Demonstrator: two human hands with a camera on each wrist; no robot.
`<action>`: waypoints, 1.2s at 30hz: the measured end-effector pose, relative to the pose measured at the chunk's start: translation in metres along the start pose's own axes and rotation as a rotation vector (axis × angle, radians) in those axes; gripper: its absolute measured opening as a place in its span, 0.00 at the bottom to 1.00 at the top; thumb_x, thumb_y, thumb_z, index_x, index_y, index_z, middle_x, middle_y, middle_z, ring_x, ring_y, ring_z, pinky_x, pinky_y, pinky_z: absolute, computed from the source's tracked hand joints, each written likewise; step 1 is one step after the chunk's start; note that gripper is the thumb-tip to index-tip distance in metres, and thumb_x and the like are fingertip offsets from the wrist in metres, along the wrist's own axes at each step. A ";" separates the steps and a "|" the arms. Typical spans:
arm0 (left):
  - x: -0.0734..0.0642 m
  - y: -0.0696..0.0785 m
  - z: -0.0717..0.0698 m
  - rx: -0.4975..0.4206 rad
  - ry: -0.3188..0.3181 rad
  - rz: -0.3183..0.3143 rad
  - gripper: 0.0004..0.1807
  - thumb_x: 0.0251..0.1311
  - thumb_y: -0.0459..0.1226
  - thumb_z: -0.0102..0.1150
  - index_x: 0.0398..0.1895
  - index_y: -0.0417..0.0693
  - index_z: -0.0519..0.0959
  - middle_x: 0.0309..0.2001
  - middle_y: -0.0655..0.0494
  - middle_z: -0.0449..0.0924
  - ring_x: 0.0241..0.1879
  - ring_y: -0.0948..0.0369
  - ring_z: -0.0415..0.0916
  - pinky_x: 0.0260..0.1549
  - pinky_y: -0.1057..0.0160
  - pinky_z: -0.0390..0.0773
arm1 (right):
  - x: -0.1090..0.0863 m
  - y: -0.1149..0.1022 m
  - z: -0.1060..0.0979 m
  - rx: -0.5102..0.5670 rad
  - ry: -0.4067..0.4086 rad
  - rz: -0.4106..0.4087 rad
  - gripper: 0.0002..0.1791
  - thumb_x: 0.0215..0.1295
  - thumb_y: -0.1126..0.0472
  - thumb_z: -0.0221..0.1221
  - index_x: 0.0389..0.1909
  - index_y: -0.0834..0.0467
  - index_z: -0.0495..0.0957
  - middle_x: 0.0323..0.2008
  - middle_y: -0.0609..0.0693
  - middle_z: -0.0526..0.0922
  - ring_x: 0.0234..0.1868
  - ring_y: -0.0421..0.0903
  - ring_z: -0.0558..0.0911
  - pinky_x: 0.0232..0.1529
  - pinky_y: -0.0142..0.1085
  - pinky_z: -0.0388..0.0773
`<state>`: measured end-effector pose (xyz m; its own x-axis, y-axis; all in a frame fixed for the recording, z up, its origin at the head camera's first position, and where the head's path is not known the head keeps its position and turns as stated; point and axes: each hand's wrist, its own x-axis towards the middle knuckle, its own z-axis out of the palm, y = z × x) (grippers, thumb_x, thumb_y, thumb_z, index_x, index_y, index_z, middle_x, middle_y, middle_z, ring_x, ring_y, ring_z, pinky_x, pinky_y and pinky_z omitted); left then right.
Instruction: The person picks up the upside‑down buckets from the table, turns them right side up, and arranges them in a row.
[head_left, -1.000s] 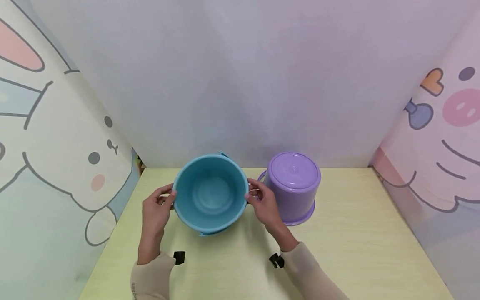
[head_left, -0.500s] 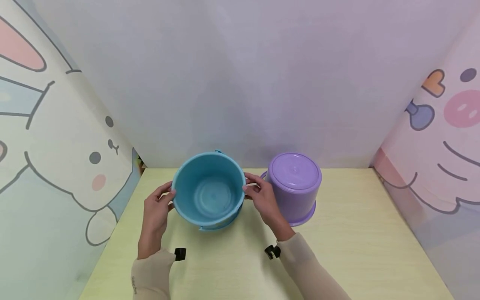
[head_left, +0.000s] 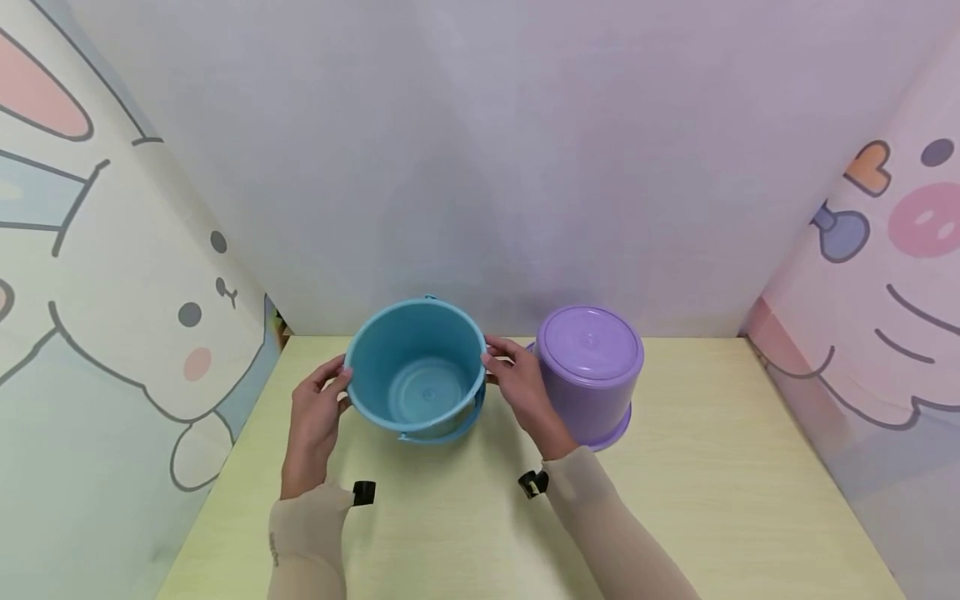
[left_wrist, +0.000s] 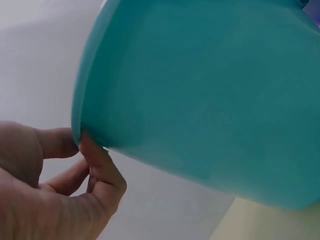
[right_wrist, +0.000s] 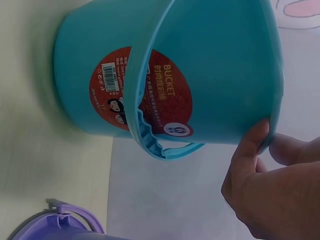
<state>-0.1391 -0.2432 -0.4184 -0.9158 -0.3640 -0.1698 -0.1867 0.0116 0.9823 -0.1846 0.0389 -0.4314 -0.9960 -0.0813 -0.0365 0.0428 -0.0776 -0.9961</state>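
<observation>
A blue bucket [head_left: 420, 333], mouth up, is between my two hands over the left half of the table. My left hand [head_left: 313, 417] pinches its rim on the left side, thumb and fingers meeting at the edge in the left wrist view. On the opposite side my right hand [head_left: 522, 387] pinches the rim the same way. The bucket's handle [right_wrist: 145, 135] hangs down along its outer wall, over a round red label [right_wrist: 167, 95]. Just right of my right hand stands a purple bucket [head_left: 588, 367], upside down with its base facing up.
The pale wooden table [head_left: 720, 467] ends at a light back wall [head_left: 480, 167]. Side panels with cartoon animals, a rabbit [head_left: 150, 333] and a pig [head_left: 900, 317], border it. Part of the purple bucket's handle [right_wrist: 82, 215] sticks out in the right wrist view.
Both hands have moved slightly away from me with the blue bucket, and its front wall and handle show more below the rim. The purple bucket has stayed put.
</observation>
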 end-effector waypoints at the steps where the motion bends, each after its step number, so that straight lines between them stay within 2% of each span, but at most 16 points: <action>1: 0.001 0.000 0.000 -0.006 0.004 -0.003 0.24 0.82 0.37 0.51 0.76 0.38 0.70 0.56 0.52 0.68 0.49 0.61 0.76 0.44 0.74 0.83 | 0.002 0.000 0.001 -0.006 0.004 0.005 0.21 0.78 0.70 0.58 0.69 0.65 0.76 0.53 0.61 0.78 0.53 0.60 0.83 0.48 0.37 0.87; 3: 0.004 -0.001 0.001 -0.020 0.008 -0.009 0.24 0.82 0.37 0.51 0.76 0.38 0.70 0.56 0.52 0.68 0.49 0.61 0.76 0.44 0.74 0.83 | 0.005 0.000 0.003 -0.011 0.011 0.014 0.21 0.78 0.69 0.58 0.68 0.66 0.76 0.53 0.61 0.78 0.56 0.62 0.82 0.49 0.38 0.87; 7: 0.009 -0.003 0.002 -0.042 0.011 -0.019 0.25 0.82 0.37 0.51 0.76 0.37 0.70 0.56 0.52 0.70 0.49 0.61 0.75 0.44 0.74 0.83 | 0.011 0.000 0.006 -0.020 0.024 0.025 0.20 0.79 0.69 0.58 0.68 0.67 0.77 0.53 0.62 0.79 0.57 0.62 0.82 0.50 0.39 0.87; 16: 0.015 -0.006 0.003 -0.072 0.009 -0.068 0.25 0.82 0.38 0.50 0.77 0.39 0.69 0.64 0.49 0.70 0.55 0.58 0.75 0.45 0.74 0.83 | 0.015 0.000 0.008 -0.031 0.026 0.037 0.20 0.79 0.69 0.56 0.69 0.67 0.76 0.54 0.62 0.80 0.60 0.65 0.81 0.51 0.40 0.87; 21: 0.014 -0.008 0.005 -0.071 0.015 -0.059 0.26 0.82 0.39 0.49 0.78 0.41 0.68 0.67 0.47 0.70 0.60 0.54 0.75 0.48 0.74 0.83 | 0.016 0.001 0.006 -0.042 0.020 0.043 0.21 0.81 0.68 0.55 0.70 0.66 0.75 0.54 0.62 0.79 0.59 0.63 0.82 0.52 0.41 0.87; 24: 0.010 -0.012 0.007 -0.051 0.049 -0.022 0.26 0.82 0.40 0.49 0.79 0.43 0.68 0.63 0.49 0.70 0.56 0.57 0.76 0.46 0.76 0.82 | 0.014 0.002 0.003 -0.046 0.003 0.050 0.21 0.82 0.67 0.54 0.71 0.66 0.74 0.52 0.61 0.79 0.55 0.59 0.84 0.53 0.43 0.87; 29: -0.005 -0.016 0.012 0.018 0.198 0.097 0.25 0.82 0.40 0.52 0.77 0.44 0.71 0.53 0.55 0.70 0.44 0.65 0.78 0.40 0.79 0.81 | 0.001 0.004 -0.005 -0.027 -0.029 0.045 0.22 0.82 0.69 0.53 0.72 0.68 0.71 0.53 0.64 0.78 0.53 0.56 0.84 0.56 0.48 0.86; 33: -0.019 -0.019 0.015 0.044 0.285 0.211 0.23 0.80 0.40 0.54 0.72 0.40 0.75 0.54 0.54 0.73 0.43 0.68 0.77 0.41 0.79 0.81 | -0.011 0.008 -0.012 -0.022 -0.029 0.022 0.21 0.80 0.71 0.53 0.71 0.69 0.72 0.55 0.67 0.78 0.53 0.59 0.84 0.55 0.47 0.86; 36: -0.031 -0.018 0.017 0.051 0.328 0.284 0.21 0.80 0.38 0.56 0.69 0.37 0.77 0.55 0.49 0.76 0.44 0.69 0.76 0.42 0.79 0.81 | -0.019 0.011 -0.018 -0.042 -0.032 0.010 0.20 0.80 0.71 0.54 0.69 0.69 0.74 0.54 0.67 0.80 0.51 0.56 0.85 0.52 0.43 0.87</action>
<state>-0.1133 -0.2158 -0.4326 -0.7733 -0.6163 0.1489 0.0314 0.1973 0.9798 -0.1668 0.0575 -0.4430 -0.9926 -0.1133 -0.0445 0.0487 -0.0345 -0.9982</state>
